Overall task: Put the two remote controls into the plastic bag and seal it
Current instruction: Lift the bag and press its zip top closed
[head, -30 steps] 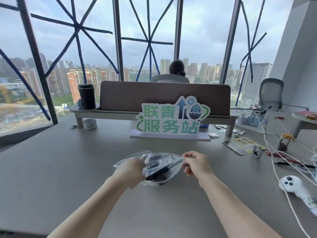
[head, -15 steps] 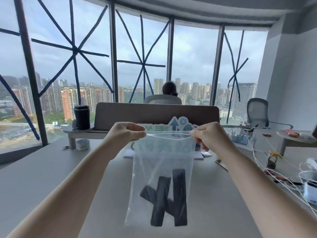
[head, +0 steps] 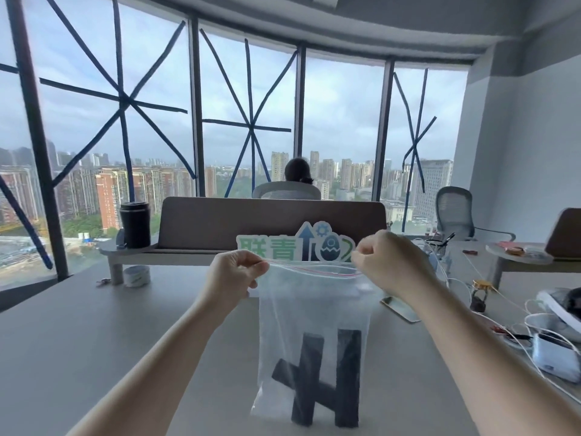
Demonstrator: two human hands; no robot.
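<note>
Left hand [head: 234, 275] and right hand [head: 388, 262] pinch plastic bag [head: 314, 316] aloft.

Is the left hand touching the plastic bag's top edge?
Touching. Head view: the left hand pinches the plastic bag at its top left corner.

Bag [head: 314, 313] hangs above the table [head: 94, 325], its top corners pinched by the left hand [head: 234, 275] and right hand [head: 388, 262]. Three remotes [head: 327, 379] stand crossed in its bottom. Sign [head: 295, 247] behind bag; cup [head: 135, 225] far left; cables [head: 515, 313] right.
</note>
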